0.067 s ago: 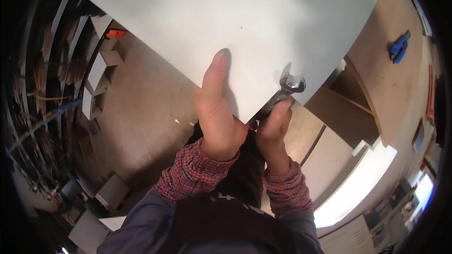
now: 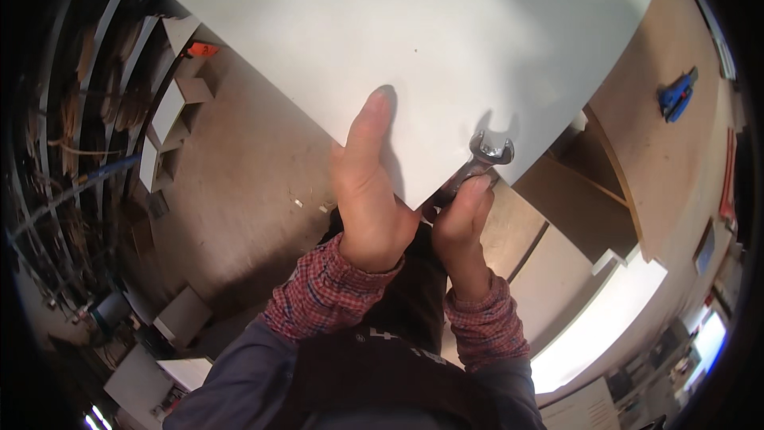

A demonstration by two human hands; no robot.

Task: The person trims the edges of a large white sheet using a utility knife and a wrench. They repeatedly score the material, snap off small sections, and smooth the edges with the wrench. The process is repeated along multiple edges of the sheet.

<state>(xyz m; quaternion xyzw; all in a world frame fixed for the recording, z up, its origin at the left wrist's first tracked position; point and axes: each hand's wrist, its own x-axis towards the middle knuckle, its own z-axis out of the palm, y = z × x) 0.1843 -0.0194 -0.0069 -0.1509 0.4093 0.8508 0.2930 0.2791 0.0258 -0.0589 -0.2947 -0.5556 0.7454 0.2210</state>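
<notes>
A large white panel [image 2: 334,16] spans the upper middle, one corner pointing toward me. My left hand [image 2: 370,191] grips it near that corner: the thumb lies flat on the top face while the other fingers are hidden beneath. Closed around the handle of a metal open-end wrench [image 2: 490,149] is my right hand [image 2: 461,227], just right of the same corner. The wrench's open jaw points up and right over the panel's edge and casts a shadow on the white face. Whether the jaw touches the panel I cannot tell. A tiny dark dot marks the panel above my left thumb.
At the right, a blue tool [image 2: 676,95] lies on a wooden worktop [image 2: 645,151]. Below it is a white curved piece [image 2: 601,318]. Racks of strips and boards [image 2: 79,111] line the left side. Pale box-like pieces [image 2: 167,119] stand on the brown floor [image 2: 247,159].
The wrench's head has shifted very slightly down and left. Both hands keep their grip, and the surroundings have turned a little in view.
</notes>
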